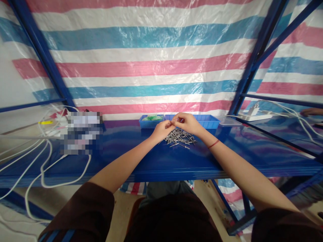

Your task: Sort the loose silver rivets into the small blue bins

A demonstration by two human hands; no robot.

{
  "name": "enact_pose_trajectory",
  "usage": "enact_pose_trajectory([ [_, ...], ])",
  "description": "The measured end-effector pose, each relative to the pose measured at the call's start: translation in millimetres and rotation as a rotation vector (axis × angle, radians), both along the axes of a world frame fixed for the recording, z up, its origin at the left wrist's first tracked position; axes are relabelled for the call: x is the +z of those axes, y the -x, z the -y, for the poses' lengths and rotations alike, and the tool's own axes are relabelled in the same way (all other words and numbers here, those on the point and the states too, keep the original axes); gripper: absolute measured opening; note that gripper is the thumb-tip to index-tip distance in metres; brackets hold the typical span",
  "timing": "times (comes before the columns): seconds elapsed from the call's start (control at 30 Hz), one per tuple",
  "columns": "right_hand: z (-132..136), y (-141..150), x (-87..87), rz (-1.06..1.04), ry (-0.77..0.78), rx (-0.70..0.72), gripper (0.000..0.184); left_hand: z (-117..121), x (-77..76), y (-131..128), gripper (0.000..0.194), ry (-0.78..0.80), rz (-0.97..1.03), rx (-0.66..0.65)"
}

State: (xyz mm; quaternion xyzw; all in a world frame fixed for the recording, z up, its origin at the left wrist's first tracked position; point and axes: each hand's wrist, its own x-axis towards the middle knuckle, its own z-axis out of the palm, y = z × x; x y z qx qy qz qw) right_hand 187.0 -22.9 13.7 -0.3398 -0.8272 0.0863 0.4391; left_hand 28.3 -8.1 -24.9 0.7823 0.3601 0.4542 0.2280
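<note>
Both my hands meet above a pile of small metal pins (pixel 180 137) lying on the blue shelf (pixel 156 158). My left hand (pixel 163 129) is closed in a pinch, its fingertips touching those of my right hand (pixel 186 122), which is also curled closed. What the fingers hold is too small to make out. A red string circles my right wrist.
Two blue trays stand at the back: a small one (pixel 150 121) with greenish pieces, a wider one (pixel 207 121) behind my right hand. A clear lid (pixel 230 121) lies to the right. White cables (pixel 45 161) trail on the left beside a blurred box (pixel 81 133). Blue frame posts flank the shelf.
</note>
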Motion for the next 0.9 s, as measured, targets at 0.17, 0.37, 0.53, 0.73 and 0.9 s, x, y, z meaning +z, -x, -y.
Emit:
enact_pose_trajectory([
  [0.17, 5, -3, 4.0, 0.104, -0.124, -0.021, 0.013, 0, 3.0, 2, 0.02, -0.007, 0.065, 0.021],
  [0.37, 2, -12, 6.9, 0.167, -0.09, -0.054, 0.019, 1, 5.2, 6, 0.019, -0.079, 0.057, 0.067],
  [0.53, -16, -24, 4.5, 0.006, -0.159, -0.336, 0.031, 1, 5.1, 5, 0.024, -0.062, 0.012, 0.146],
  [0.73, -42, -33, -7.3, 0.169, -0.217, -0.656, 0.037, 5, 4.1, 6, 0.022, -0.124, -0.162, 0.143],
  [0.9, -42, -30, -11.6, 0.389, -0.138, -0.603, 0.032, 7, 6.5, 9, 0.021, -0.288, -0.416, 0.053],
])
